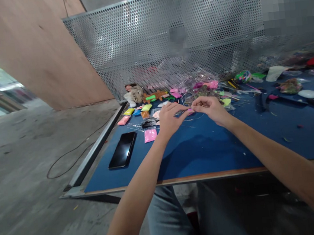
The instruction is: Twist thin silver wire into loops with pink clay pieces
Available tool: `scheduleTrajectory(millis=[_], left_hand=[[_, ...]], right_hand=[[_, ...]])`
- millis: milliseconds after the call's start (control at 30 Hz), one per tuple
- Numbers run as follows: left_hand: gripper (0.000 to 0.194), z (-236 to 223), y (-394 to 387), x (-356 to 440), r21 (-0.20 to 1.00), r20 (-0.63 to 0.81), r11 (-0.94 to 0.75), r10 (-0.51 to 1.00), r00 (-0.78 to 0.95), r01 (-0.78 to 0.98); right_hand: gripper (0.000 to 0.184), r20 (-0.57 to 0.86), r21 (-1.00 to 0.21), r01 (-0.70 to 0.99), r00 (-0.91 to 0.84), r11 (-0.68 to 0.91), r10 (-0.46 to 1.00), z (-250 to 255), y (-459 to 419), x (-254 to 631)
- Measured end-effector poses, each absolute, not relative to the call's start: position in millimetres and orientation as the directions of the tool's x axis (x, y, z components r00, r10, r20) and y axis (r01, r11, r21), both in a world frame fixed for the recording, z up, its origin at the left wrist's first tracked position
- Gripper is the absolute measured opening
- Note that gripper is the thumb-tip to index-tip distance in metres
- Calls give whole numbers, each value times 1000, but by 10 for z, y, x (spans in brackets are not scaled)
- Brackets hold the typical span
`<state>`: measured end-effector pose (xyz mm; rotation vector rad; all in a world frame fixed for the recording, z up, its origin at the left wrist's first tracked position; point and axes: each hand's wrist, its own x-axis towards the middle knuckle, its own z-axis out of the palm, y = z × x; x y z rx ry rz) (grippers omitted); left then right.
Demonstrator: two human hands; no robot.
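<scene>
My left hand (171, 119) and my right hand (210, 109) meet above the blue tabletop (205, 153), fingertips almost touching. Between them shows a small pink-purple piece (190, 111), pinched from both sides and mostly hidden by the fingers. Its material is too small to make out. Thin clear strands curve around the fingertips. Close to my left hand lie a pink packet (150, 135) and a dark bundle in clear wrap (148, 124). Beyond my right hand is a yellow-green piece (226, 102).
A black phone (122, 150) lies at the left. Small coloured packets, including a yellow one (129, 111), spread along the back left. A perforated metal screen (149, 40) rises behind the table. On the right are a white oval object (310, 94) and a multicoloured ball (243, 76).
</scene>
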<state>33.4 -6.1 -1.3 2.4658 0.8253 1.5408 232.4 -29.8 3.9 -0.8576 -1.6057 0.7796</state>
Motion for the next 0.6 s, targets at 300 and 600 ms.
scheduleTrajectory(millis=[300, 600], left_hand=[[35, -36, -57, 386, 856, 505, -512, 798, 328, -73], [35, -6, -65, 368, 835, 529, -546, 758, 381, -73]], right_hand=[[17, 694, -572, 362, -264, 736, 669, 55, -397, 2323], [21, 598, -772, 173, -130, 612, 791, 31, -352, 2298]])
